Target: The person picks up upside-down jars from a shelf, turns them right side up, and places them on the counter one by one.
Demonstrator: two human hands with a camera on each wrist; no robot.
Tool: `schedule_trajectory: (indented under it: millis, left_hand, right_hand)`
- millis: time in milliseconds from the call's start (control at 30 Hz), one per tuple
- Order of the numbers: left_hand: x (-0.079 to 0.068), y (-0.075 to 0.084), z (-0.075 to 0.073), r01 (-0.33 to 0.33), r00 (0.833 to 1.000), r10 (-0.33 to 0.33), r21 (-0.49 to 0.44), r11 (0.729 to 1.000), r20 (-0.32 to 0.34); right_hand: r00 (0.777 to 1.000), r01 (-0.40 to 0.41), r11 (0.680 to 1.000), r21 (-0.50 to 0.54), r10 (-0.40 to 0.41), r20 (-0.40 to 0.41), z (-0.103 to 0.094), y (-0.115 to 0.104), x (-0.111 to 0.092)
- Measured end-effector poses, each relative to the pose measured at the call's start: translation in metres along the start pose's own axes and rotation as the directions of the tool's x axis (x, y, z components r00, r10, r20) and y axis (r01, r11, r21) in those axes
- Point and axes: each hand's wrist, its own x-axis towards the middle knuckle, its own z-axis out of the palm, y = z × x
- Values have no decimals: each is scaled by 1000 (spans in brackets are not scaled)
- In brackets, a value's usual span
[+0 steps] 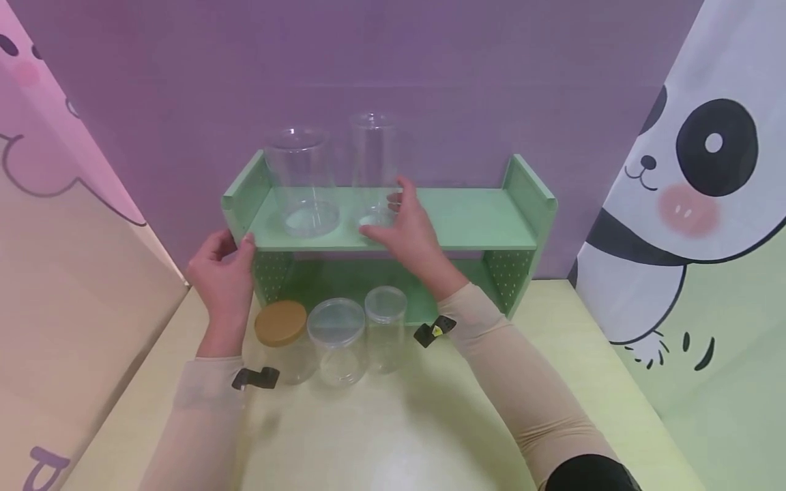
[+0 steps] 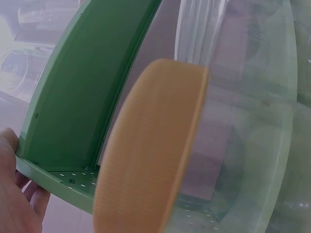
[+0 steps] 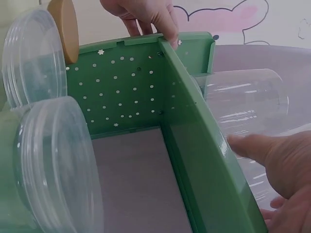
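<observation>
My left hand [image 1: 224,279] grips the left side panel of a light green two-tier shelf [image 1: 473,218], thumb toward the front edge. In the right wrist view, that hand's fingers bend over the panel's edge. My right hand [image 1: 417,239] is at the lower part of a tall, narrow clear jar [image 1: 373,150] on the upper tier. Its thumb reaches across the front of the jar base, and its other fingers extend along the right side, spread apart. Left of it, on the same tier, stands a wider clear jar [image 1: 303,174].
In front of the shelf stand three clear jars: one with a tan lid [image 1: 280,323], one with a wide clear lid [image 1: 336,322] and a slimmer clear-lidded one [image 1: 385,305]. They stand on a pale wooden table [image 1: 368,436]. A purple wall [image 1: 430,82] rises behind.
</observation>
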Motion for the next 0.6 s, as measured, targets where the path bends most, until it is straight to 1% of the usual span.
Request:
schedule_trajectory:
  millis: [67, 133, 367, 600]
  left_hand:
    - [0, 0, 0, 12, 1000, -12, -3, 1000, 1]
    - [1, 0, -1, 16, 1000, -16, -6, 1000, 2]
    - [0, 0, -2, -7, 1000, 7, -7, 1000, -3]
    - [0, -1, -1, -16, 1000, 16, -22, 1000, -2]
  right_hand:
    - [1000, 6, 1000, -16, -6, -12, 1, -1, -1]
    - [1000, 15, 1000, -9, -15, -19, 1, -1, -2]
    - [998, 66, 993, 93, -66, 0, -6, 6, -8]
    - [993, 106, 982, 154, -111, 27, -16, 5, -18]
